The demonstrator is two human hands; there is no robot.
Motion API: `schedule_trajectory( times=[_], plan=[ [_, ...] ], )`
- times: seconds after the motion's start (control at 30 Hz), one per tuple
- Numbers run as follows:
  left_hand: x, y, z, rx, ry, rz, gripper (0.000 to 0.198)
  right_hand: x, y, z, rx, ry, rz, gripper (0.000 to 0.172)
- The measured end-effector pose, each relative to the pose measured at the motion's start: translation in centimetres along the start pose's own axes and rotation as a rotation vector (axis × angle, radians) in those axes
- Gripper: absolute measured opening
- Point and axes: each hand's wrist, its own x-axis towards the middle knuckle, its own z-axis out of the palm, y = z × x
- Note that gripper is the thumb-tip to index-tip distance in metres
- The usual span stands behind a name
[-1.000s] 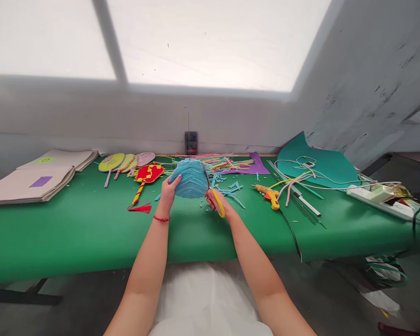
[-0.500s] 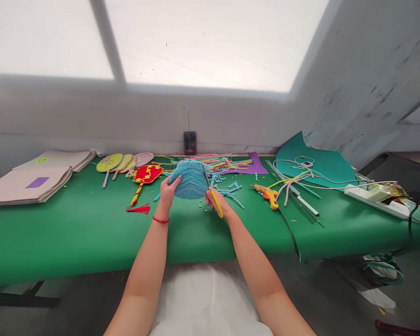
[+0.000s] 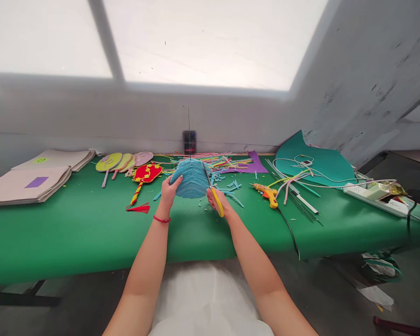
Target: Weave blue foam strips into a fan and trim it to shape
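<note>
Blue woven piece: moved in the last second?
No. The blue woven piece, in the left hand, sits just as before between the red fan and the glue gun; the right hand holds the scissors at its right edge.

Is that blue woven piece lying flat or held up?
Held up: the left hand grips the blue woven piece upright; right hand holds scissors.

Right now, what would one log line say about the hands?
left hand: holds blue fan upright | right hand: holds yellow scissors at fan's right edge | table: green, blue scraps, glue gun nearby
</note>
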Motion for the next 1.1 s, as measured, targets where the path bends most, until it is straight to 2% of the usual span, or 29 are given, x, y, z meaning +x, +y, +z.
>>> schedule_trajectory(
  times=[0.17,0.5,0.73,1.1],
  plan=[
    [0.0,0.0,0.0,0.007,-0.008,-0.002,0.039,0.2,0.2,0.1,0.036,0.041,0.031,0.043],
    [0.2,-0.3,-0.2,0.024,0.022,0.014,0.040,0.6,0.7,-0.1,-0.012,-0.005,0.004,0.041],
    [0.0,0.0,0.0,-0.016,-0.006,-0.009,0.039,1.6,2.4,-0.6,-0.150,-0.055,-0.101,0.053],
    [0.0,-0.1,-0.2,0.025,-0.068,0.004,0.038,1.5,2.2,-0.8,-0.146,-0.091,-0.077,0.059]
  ],
)
